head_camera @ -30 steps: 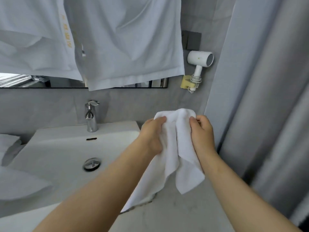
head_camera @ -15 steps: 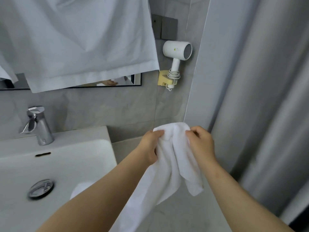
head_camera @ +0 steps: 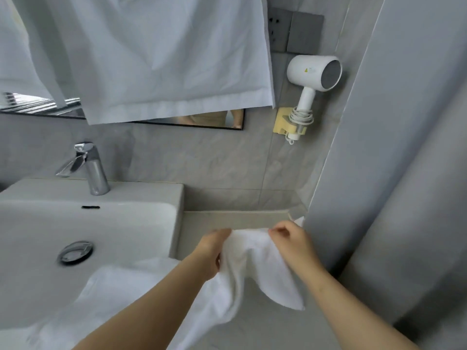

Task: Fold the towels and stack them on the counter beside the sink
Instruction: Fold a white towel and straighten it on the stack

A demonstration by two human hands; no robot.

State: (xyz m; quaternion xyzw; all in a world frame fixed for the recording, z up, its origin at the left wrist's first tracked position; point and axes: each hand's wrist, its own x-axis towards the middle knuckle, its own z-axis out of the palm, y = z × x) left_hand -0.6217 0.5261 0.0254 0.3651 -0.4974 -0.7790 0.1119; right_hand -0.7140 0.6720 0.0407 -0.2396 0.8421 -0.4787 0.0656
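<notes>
Left grip (head_camera: 212, 251), right grip (head_camera: 290, 242) pinch towel (head_camera: 252, 263); tail drapes across sink (head_camera: 88, 223)

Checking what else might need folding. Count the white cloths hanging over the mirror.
2. A large cloth hangs above the faucet, covering most of the mirror; a second cloth hangs at the left edge of view, cut off. More may hang out of frame.

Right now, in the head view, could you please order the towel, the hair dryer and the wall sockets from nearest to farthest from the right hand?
1. towel, pinched by the right hand itself.
2. hair dryer, on the wall above the hand.
3. wall sockets, higher still, above the dryer.
</notes>
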